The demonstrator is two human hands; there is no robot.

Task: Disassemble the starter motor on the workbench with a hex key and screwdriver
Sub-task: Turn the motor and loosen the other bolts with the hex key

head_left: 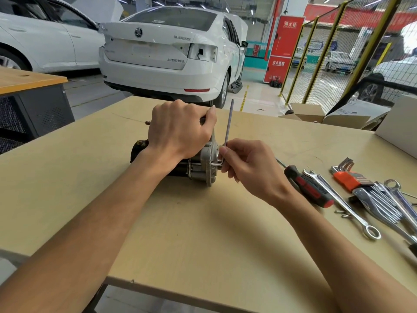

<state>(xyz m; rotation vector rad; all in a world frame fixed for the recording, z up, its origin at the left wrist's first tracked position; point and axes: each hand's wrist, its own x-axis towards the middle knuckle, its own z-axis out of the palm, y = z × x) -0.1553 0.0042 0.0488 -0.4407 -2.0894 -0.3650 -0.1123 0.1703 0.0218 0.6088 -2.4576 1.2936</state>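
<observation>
Step in hand: loosening an end-housing bolt. Your left hand (pixel 180 129) clamps the starter motor (pixel 198 164) mid-workbench (pixel 203 233); your right hand (pixel 246 168) pinches the hex key (pixel 229 129). Next, likely: turn steadily, key seated.

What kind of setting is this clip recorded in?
Most likely a car repair or training workshop. White cars stand on the floor behind the workbench, one missing a tail light. Spanners and a screwdriver lie beside the starter motor. Yellow mesh fencing lines the bay.
</observation>
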